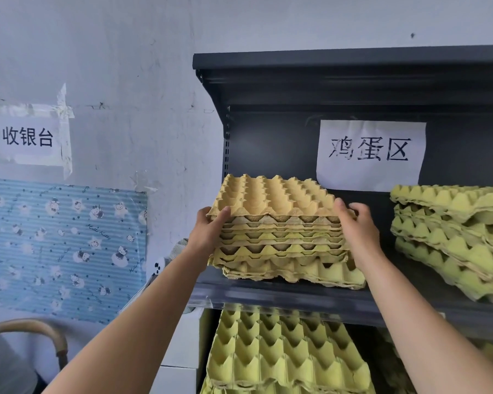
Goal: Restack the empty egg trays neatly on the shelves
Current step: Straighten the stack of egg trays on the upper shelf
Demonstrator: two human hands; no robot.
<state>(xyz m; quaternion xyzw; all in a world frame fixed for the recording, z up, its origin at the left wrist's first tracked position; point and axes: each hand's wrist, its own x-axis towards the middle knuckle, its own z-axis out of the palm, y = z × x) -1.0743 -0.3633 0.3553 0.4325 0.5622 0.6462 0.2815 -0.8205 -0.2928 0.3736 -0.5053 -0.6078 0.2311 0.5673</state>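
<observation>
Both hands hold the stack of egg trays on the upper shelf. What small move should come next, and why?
Probably nudge the held stack a little to the right. Left hand and right hand grip its sides, but it sits offset left of the bottom trays on the shelf, so their edges do not line up.

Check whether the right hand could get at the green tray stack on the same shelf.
Probably yes, once it lets go of the tan stack it grips: only bare shelf lies between the right hand and the green stack, with nothing blocking.
</observation>
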